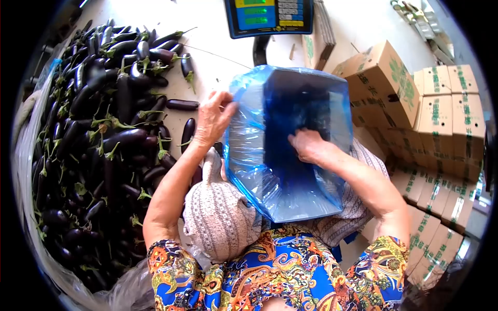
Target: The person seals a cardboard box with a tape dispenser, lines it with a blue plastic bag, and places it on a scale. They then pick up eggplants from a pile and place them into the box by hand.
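A box lined with a blue plastic bag stands before me with its dark opening facing up, the film folded out over its rim. At the upper left edge of the film, my left hand has its fingers bent and pinches the plastic. My right hand reaches over the near right side into the opening. Its fingers are curled together, and nothing shows in them. A large heap of dark purple eggplants lies left of my left hand; one loose eggplant is close to my wrist.
A scale display stands behind the lined box. Cardboard cartons are stacked on the right, one tilted carton nearest the box. Flattened cardboard leans at the back. Clear plastic sheeting borders the heap.
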Motion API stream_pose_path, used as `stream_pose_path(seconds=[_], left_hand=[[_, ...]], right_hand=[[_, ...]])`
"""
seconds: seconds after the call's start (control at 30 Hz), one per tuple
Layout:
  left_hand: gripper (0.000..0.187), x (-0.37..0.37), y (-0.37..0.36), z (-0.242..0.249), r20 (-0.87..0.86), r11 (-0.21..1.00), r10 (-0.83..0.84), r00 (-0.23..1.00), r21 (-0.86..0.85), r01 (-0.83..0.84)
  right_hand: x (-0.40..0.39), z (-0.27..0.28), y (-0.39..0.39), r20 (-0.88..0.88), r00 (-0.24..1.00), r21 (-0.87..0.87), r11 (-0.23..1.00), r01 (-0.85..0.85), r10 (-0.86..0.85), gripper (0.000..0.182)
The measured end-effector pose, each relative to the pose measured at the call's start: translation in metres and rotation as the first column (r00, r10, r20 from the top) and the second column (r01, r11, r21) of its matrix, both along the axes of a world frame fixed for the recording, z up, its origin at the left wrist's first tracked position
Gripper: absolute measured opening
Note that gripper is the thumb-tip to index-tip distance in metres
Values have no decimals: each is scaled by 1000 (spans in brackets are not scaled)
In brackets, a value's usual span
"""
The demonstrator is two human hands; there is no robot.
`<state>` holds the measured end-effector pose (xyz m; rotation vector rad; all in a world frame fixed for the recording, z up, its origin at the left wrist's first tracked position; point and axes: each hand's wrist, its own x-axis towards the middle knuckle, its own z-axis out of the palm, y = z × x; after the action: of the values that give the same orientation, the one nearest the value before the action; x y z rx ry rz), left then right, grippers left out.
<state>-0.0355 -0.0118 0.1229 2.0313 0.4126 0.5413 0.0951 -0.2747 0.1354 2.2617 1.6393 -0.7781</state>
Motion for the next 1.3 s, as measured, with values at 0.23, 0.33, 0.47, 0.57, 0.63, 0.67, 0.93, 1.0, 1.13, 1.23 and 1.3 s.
stream_pose_path(seconds=[0.23,0.33,0.47,0.57,0.63,0.67,0.93,1.0,1.13,1.23,1.3], left_hand=[[26,-98,-7,-39,-153,705,89,984,-689,-170],[19,-189,-25,-72,-400,607,341,851,-598,-524],[14,-312,-57,-117,-575,339,605,551,-441,-831],[14,-355,-85,-117,-647,255,608,460,-390,-885],[15,-371,-106,-125,-640,323,629,441,-300,-898],[15,-377,-110,-122,-636,361,640,432,-247,-899],[37,-362,-124,-106,-506,667,680,530,128,-734],[44,-352,-116,-100,-488,611,740,463,201,-766],[62,-362,-98,-139,-510,533,787,347,280,-798],[70,-361,-79,-168,-590,537,739,325,224,-813],[74,-350,-75,-169,-641,546,720,268,285,-788]], right_hand=[[3,-57,12,-52,982,-260,947,-188,180,16],[5,-13,52,-148,987,-383,916,-123,70,28],[24,-51,47,-389,902,-90,982,165,-187,37],[17,-60,49,-350,922,-180,978,108,-166,36],[14,-59,55,-330,935,-211,975,65,-133,34],[13,-57,57,-326,938,-223,974,46,-118,34],[15,-33,43,-286,958,-327,936,-130,34,29],[15,-27,34,-290,951,-379,901,-212,102,28],[3,-20,25,-359,933,-420,887,-191,31,30],[-17,-24,37,-340,939,-388,903,-183,44,31],[-26,-26,45,-317,947,-373,912,-171,48,31]])
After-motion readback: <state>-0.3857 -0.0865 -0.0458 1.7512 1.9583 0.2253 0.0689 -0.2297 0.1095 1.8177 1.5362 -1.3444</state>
